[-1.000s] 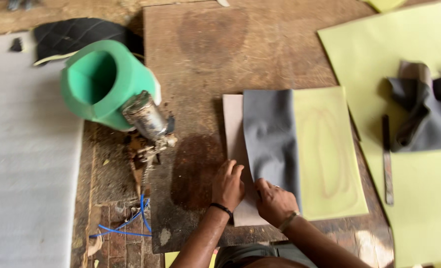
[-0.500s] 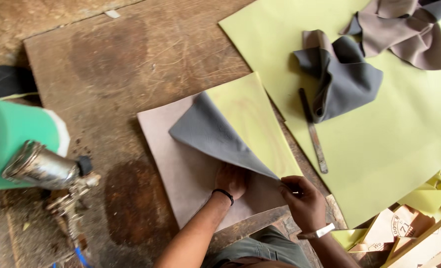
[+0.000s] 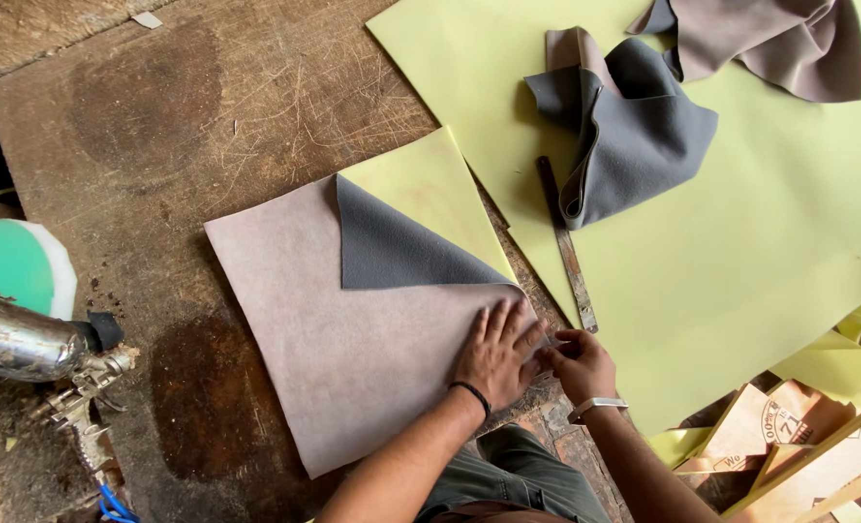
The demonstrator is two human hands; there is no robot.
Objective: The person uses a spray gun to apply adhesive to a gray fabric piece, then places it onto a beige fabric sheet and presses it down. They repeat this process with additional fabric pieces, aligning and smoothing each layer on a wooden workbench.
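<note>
In the head view the left hand presses flat, fingers spread, on the grey sheet at the tabletop's centre, while the right hand pinches its edge at 3 o'clock. With one corner folded back over the yellow sheet, the grey sheet could likely crease or lie crooked if the pinch tugs sideways.

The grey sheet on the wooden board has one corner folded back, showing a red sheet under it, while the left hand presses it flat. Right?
Not quite. The sheet under the grey sheet is pale yellow, not red, as the head view shows. The corner is folded back and the left hand presses flat.
</note>
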